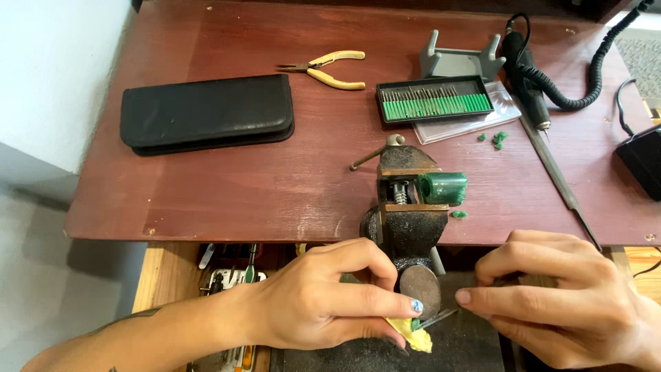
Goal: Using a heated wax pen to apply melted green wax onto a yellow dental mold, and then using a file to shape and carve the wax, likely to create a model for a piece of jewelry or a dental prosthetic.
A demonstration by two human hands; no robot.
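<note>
Yellow cloth [415, 337] sat pinched between the left hand's [323, 303] thumb and fingers, beside a thin metal rod [436, 319] whose long axis slanted up toward the right hand [551, 303]. That hand was curled, but whether it gripped the rod's far end could not be told. Both worked just below the vise [410, 207], which clamped a green block [443, 188].

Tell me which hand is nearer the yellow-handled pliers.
Left. The left hand is below the pliers, almost straight toward the camera across the table; the right hand is equally low but far off to the right.
</note>
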